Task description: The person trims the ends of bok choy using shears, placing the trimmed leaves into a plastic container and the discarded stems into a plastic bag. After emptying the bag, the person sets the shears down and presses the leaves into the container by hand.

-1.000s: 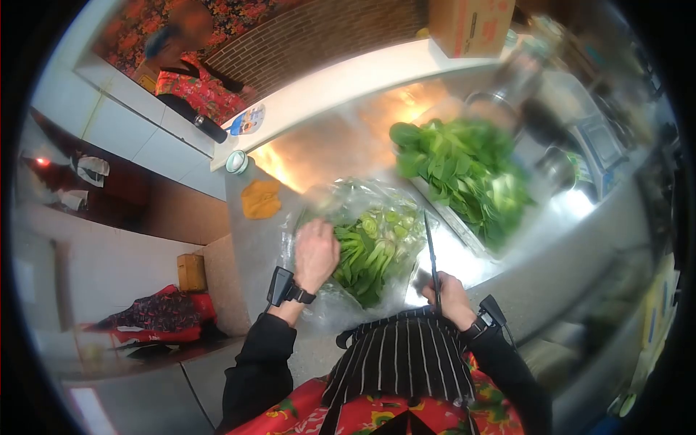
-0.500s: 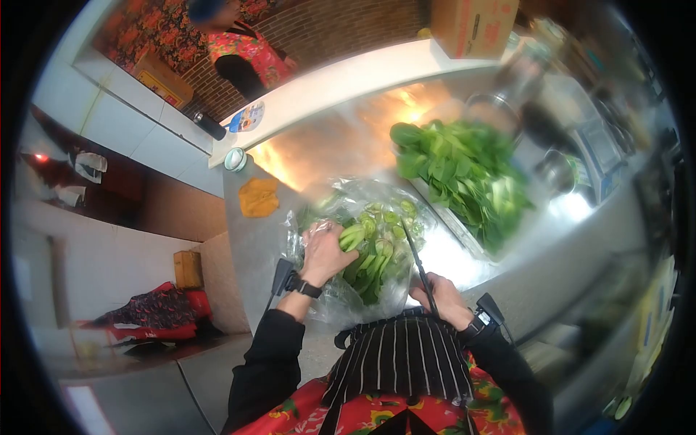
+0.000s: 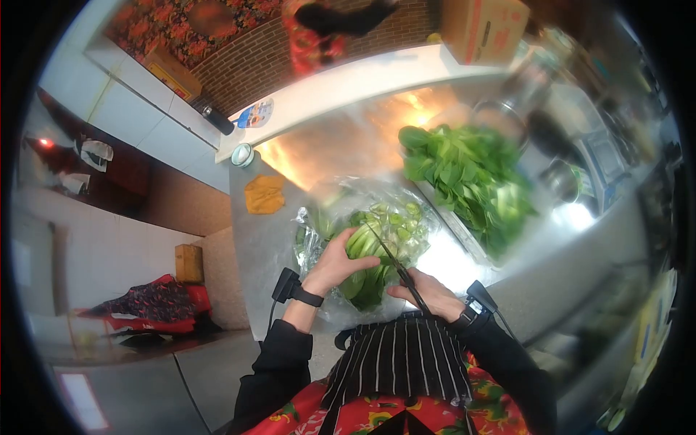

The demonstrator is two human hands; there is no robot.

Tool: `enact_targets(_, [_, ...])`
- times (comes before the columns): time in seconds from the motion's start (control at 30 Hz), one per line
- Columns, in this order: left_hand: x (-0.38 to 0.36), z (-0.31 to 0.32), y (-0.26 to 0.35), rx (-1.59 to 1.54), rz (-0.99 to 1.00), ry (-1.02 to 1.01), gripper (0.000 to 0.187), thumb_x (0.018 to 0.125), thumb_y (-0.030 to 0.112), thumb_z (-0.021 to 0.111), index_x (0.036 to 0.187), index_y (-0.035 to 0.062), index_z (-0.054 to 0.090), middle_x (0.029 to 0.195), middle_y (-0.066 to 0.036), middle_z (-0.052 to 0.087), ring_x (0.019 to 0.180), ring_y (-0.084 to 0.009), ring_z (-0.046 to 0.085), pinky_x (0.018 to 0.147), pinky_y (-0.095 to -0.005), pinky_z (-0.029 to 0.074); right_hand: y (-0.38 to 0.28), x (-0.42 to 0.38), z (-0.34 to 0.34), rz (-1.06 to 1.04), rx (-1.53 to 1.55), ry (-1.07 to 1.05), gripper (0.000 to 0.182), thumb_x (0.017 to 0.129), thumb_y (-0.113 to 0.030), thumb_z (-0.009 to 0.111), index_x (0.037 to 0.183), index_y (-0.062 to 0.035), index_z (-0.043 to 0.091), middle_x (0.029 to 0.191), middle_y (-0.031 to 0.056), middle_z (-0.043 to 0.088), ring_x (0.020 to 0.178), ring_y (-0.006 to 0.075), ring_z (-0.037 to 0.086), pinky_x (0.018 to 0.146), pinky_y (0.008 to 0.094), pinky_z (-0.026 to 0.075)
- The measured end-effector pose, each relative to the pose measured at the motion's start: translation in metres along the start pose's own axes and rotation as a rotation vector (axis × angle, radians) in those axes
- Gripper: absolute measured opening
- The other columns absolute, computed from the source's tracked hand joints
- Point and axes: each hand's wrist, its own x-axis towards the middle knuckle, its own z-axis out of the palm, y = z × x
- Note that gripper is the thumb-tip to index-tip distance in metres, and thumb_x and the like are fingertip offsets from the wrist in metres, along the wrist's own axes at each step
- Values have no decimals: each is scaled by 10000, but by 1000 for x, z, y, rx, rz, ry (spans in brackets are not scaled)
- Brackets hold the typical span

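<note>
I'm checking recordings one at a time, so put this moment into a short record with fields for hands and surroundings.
Left hand: holding a bunch of greens
Right hand: gripping a long blade; knife or scissors, cannot tell
Blade tip: angled forward and left, near the bunch; contact unclear
Plastic bag: clear, spread on the metal counter, more greens about it
Tray: right of the bag, heaped with leafy greens
Cloth: orange, left on the counter

A black apron point(image 3: 395, 362) with thin white stripes, a red garment point(image 3: 293, 415) in green-and-yellow floral print and black sleeves point(image 3: 274, 370) offset bright green leafy vegetables point(image 3: 366, 286) with paler stalks point(image 3: 362, 243), a mustard-yellow cloth point(image 3: 264, 194), a silver-grey counter point(image 3: 254, 254) and a brown cardboard box point(image 3: 482, 32).
</note>
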Motion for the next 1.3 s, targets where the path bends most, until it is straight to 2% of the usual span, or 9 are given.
enact_targets(0.23, [1,12,-22,78,11,27,519,834,217,771,1249,-43,596,1014,-180,699,956,-310,675,889,-364,519,-4,3,-11,5,-135,-40,730,811,-602,712,1053,83,637,780,165,647,728,275,636,690,399,500])
enact_targets(0.37, [2,13,-31,131,125,72,454,870,215,719,1233,-32,602,1000,-190,692,921,-283,672,844,-365,519,2,13,-8,42,-73,-40,625,849,-527,676,1038,68,659,757,165,648,705,282,639,656,407,488])
enact_targets(0.53, [14,6,-39,23,-100,-124,354,899,197,656,1120,-74,602,895,-148,684,821,-204,635,754,-348,500,24,39,11,18,-175,36,528,887,-456,625,789,62,661,596,171,597,626,323,653,632,474,481])
enact_targets(0.63, [16,10,-48,12,-139,-14,297,920,177,657,1092,-62,619,872,-111,685,820,-171,626,739,-333,497,23,48,9,-51,-210,40,524,895,-427,615,734,71,644,554,192,578,564,309,653,591,461,491])
enact_targets(0.83, [12,27,2,-377,9,194,218,963,147,654,1107,-16,633,913,-12,661,814,-107,584,728,-289,485,42,27,7,259,260,-99,519,920,-439,584,812,61,672,705,100,634,515,208,636,451,304,537])
enact_targets(1.0, [73,74,67,-465,173,-37,218,965,153,658,1111,-6,631,912,10,635,810,-81,562,732,-257,467,65,12,18,270,441,-75,468,915,-431,610,710,-11,577,638,37,537,480,141,565,427,273,490])
enact_targets(1.2, [148,153,112,-384,142,-184,592,913,269,714,1361,-65,519,1227,-195,652,1111,-240,629,940,-353,499,64,-2,23,263,433,-14,450,914,-423,647,796,10,614,653,32,550,459,120,553,424,273,474])
enact_targets(1.27, [155,167,107,-52,194,39,771,896,318,715,1459,-103,397,1378,-315,550,1257,-330,578,1042,-393,467,70,-2,22,221,430,8,448,913,-417,654,801,15,615,651,45,563,465,135,565,427,288,478])
enact_targets(1.3, [151,168,105,-38,195,71,648,909,237,689,1415,-98,460,1348,-295,573,1233,-339,593,1028,-391,482,76,1,25,176,392,23,447,913,-412,656,793,16,613,650,51,568,467,145,573,429,294,480])
